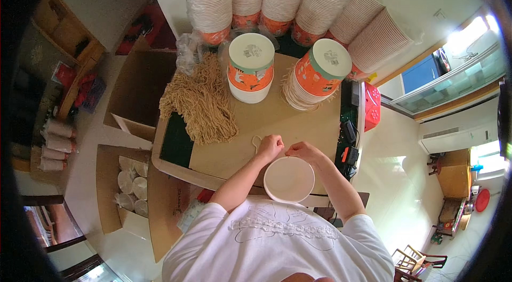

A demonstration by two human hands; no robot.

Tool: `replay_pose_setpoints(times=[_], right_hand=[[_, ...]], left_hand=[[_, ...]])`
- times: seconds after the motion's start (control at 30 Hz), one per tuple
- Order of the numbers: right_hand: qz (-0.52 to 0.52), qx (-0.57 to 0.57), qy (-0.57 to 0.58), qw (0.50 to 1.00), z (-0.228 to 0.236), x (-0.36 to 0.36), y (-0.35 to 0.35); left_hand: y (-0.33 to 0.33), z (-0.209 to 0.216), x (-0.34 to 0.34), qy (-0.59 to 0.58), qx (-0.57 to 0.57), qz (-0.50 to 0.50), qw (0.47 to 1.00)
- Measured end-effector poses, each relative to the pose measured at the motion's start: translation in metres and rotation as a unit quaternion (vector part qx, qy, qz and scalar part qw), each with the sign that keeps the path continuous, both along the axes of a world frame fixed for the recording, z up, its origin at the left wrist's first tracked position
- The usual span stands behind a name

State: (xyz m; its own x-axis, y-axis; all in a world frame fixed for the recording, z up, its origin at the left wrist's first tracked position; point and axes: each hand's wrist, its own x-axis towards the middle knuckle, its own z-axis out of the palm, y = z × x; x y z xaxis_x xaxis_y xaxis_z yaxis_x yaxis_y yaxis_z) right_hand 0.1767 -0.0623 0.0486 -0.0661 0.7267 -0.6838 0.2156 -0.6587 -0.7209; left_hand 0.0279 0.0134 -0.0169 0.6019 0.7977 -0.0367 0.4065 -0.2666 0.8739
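A white paper bucket (289, 182) stands against me at the table's near edge, its open mouth facing up. My left hand (271, 147) is closed in a pinch just beyond the rim, and a beige cord (257, 142) loops out beside it. My right hand (306, 152) pinches at the far rim of the bucket; anything small between its fingertips is hidden. Beyond my hands, a thick bundle of beige cords (201, 102) lies at the left. Two upside-down orange-and-white paper buckets (250, 71) (323, 71) stand farther back, the right one with cords around its lower part.
Tall stacks of plastic-wrapped paper buckets (207, 2) line the table's back by the wall. Cardboard (256, 122) covers the tabletop. Black adapters (349, 143) lie along the right edge, near a red basket (372, 106). An open carton (109, 202) with wrapped white rolls stands left.
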Motion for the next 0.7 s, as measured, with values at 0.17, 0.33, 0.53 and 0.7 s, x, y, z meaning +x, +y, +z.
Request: replay_pose_setpoints(times=[0.17, 0.33, 0.53, 0.7], right_hand=[[-0.020, -0.004, -0.028, 0.999, -0.003, 0.002, -0.003], [-0.259, 0.033, 0.158, 0.952, -0.003, 0.015, -0.031], [-0.498, 0.055, 0.326, 0.802, -0.024, 0.002, -0.063], [-0.571, 0.064, 0.370, 0.730, -0.014, -0.023, -0.060]], left_hand=[[0.001, 0.000, -0.002, 0.030, -0.027, -0.014, 0.999], [-0.001, 0.031, -0.029, -0.019, 0.045, 0.105, 0.993], [-0.034, 0.044, -0.063, 0.051, 0.120, 0.069, 0.989], [-0.048, 0.039, -0.070, -0.026, 0.020, 0.163, 0.986]])
